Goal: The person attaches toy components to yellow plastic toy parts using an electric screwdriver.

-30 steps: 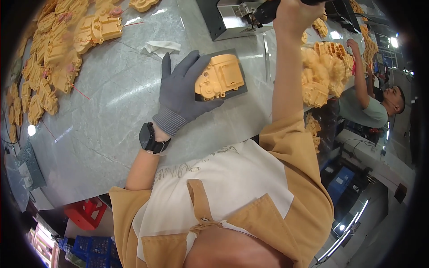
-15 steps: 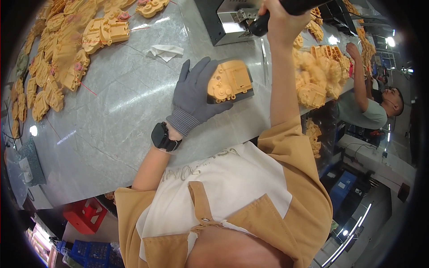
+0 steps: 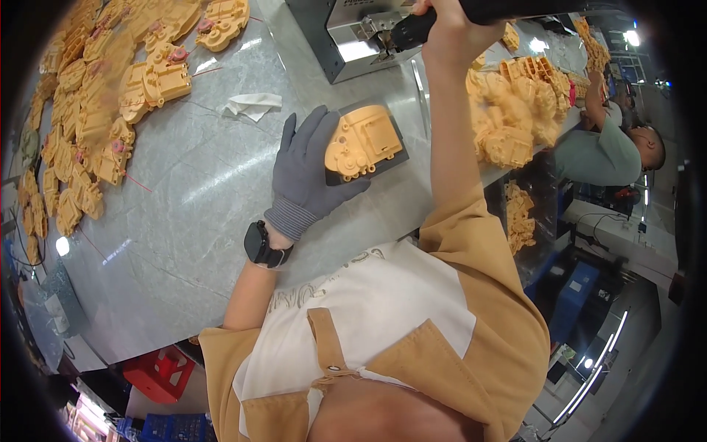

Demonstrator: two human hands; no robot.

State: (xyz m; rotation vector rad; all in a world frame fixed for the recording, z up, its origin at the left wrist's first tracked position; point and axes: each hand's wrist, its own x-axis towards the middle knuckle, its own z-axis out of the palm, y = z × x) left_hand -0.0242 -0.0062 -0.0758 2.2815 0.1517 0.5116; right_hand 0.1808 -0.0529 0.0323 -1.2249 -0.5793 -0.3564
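My left hand [image 3: 304, 168], in a grey knitted glove, lies on the table with its fingers stretched out. Its thumb and fingers frame the near left corner of an orange-yellow plastic housing [image 3: 366, 140] and touch its edge. Under the housing is a dark flat fixture [image 3: 398, 153], showing along its right and near sides. At the top, my bare right hand [image 3: 458, 38] is closed around a black cylindrical electric screwdriver [image 3: 414, 31]. The tool's front end is at the metal mechanism of a black and silver box [image 3: 352, 44]; its very tip is hard to make out.
Many similar housings [image 3: 88, 110] are heaped at the left, some with red wires. Another pile [image 3: 515, 103] stands beyond my right forearm. A white cloth [image 3: 252, 105] lies behind my left hand. A co-worker [image 3: 604, 151] is at the far right; a red plastic stool [image 3: 158, 372] stands below the table.
The view has shifted a little, so the table things appear further left. My right hand and the screwdriver stay near the box's mechanism. The co-worker's raised arm has come down.
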